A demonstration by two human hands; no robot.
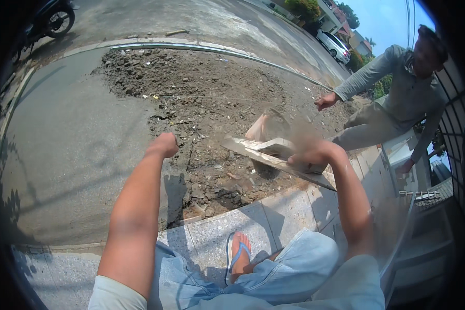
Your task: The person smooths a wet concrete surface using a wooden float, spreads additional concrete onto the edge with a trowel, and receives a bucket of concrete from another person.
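My left hand (164, 145) is closed in a fist above the border between smooth wet concrete (77, 124) and rough soil; its fingers hide whatever they may hold. To the right, my right hand (315, 154) grips a wooden float (253, 151), a long pale board smeared with grey and fitted with a raised handle. The float is tilted above the soil, its left end farther away than its right. Motion blurs part of this hand. A dark rounded shape (266, 170) shows beneath the board, too unclear to name.
Broken soil and rubble (206, 88) spread ahead, bounded by a long straight edging strip (191, 47). My sandalled foot (238, 253) rests on pale paving tiles (289, 209). A co-worker (413, 93) leans in at the right, one arm outstretched. A motorbike (57, 21) stands far left.
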